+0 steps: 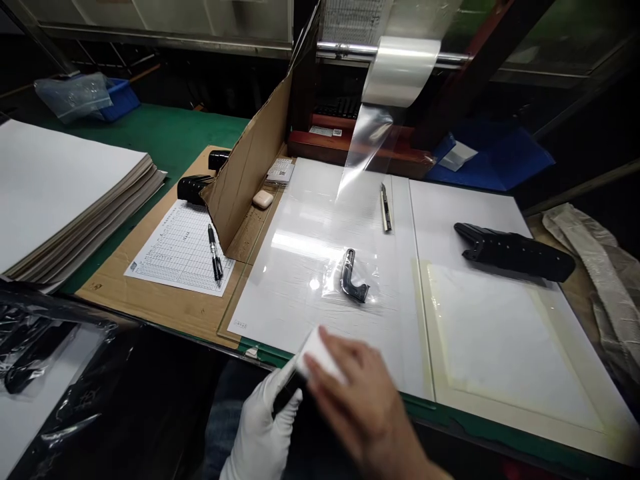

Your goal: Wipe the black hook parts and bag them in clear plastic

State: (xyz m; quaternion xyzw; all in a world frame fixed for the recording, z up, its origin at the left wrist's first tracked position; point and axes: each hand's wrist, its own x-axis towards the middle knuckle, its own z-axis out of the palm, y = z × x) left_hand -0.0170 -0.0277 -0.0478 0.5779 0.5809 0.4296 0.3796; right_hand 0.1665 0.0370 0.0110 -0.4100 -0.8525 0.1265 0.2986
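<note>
My left hand (263,423), in a white glove, is wrapped round a black part (289,395) in front of the table edge. Most of that part is covered by my fingers, so its full shape is hidden. My bare right hand (363,397), slightly blurred, presses a white wiping cloth (319,355) against its upper end. Beyond my hands, a curved black bracket (349,281) lies in a clear plastic bag on the white work surface (300,307). A utility knife (385,208) rests farther back.
A long black moulded piece (517,253) lies at the right. Clear film hangs from a roll (400,73) at the back. An upright cardboard sheet (250,160) stands left of centre, beside a printed form (175,250) with a pen (215,253). Stacked sheets (65,193) occupy the far left.
</note>
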